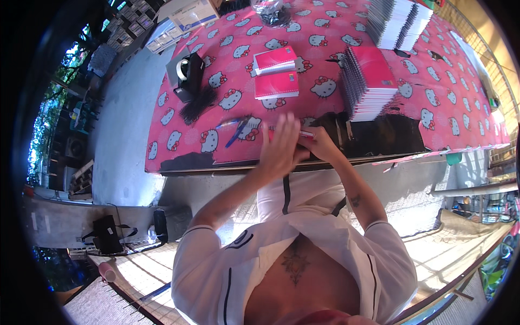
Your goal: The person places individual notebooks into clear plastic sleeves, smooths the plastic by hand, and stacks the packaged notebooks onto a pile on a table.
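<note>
Slim pink-and-white flat item [307,134]: located between both hands at the near side of the pink table cover printed with white cat faces [233,70]; mostly hidden, I take it for a notebook by colour.
Right hand [320,145]: fingers curled, clamped on the item's right end, as far as I can see.
Left hand [279,147]: laid over the item's left part, fingers blurred; I cannot tell whether they close on it.
Handling: I judge a steady right hold best, with light, level left pressure, so that the sheets stay square and the corners unbent.
Dark front table edge [216,168]: directly under the wrists; I would work slightly farther in, lest the item tip off.
Torn black patch [379,135]: right of the right hand; its ragged rim could catch a page.
Slender blue tool [234,137]: just left of the left hand; I would mind it on any sweep that way.
Tall stack of pink, dark-spiral notebooks [374,103]: beyond the right hand, limiting reach there.
Low pile of pink, white-paged notebooks [277,85]: straight ahead; pink cover shows between it and the tall stack, my preferred lane.
</note>
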A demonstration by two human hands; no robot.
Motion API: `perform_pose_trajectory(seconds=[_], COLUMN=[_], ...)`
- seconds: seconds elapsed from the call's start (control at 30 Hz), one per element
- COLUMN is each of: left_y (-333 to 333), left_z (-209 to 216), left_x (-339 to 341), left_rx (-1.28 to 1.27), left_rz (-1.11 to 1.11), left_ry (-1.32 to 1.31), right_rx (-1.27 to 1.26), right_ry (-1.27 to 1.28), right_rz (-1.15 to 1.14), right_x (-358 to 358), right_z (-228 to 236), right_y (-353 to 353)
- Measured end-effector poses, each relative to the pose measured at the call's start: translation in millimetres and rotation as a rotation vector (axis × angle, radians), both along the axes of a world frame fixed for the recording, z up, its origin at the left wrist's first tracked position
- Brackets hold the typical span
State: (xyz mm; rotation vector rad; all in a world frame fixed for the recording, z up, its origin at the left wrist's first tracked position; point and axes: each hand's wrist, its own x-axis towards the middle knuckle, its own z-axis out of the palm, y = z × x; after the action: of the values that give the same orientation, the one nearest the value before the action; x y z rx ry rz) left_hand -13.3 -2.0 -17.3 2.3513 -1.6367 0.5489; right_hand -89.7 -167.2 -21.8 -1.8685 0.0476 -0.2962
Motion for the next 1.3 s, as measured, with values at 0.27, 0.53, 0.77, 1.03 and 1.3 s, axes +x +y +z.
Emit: perform_pose_trajectory(seconds=[0.27,0.53,0.77,1.03,1.3], left_y=[-2.1,-12.8,-8.8,-9.5,-11.5], left_z=[-3.5,36.5,28.0,39.9,73.0], left_x=[-13.9,9.7,7.5,4.3,6.8], left_rx=[-0.016,-0.288,-0.337,-0.326,-0.227], left_rz=[-0.061,-0.109,-0.175,-0.175,-0.193], left_ry=[0.094,0.168,0.31,0.319,0.34], right_rx=[0.025,-0.084,-0.158,-0.205,-0.255], right_ry=[-0.034,0.076,-0.178,-0.158,-0.26], right_rz=[-0.021,0.014,0.02,0.121,-0.268], right_x=[1.9,0.8,-21.6,-23.3,-26.2], right_z=[-18.7,-6.0,26.3,48.8,53.5], right_y=[-4.4,-6.5,-21.4,-49.1,-22.4])
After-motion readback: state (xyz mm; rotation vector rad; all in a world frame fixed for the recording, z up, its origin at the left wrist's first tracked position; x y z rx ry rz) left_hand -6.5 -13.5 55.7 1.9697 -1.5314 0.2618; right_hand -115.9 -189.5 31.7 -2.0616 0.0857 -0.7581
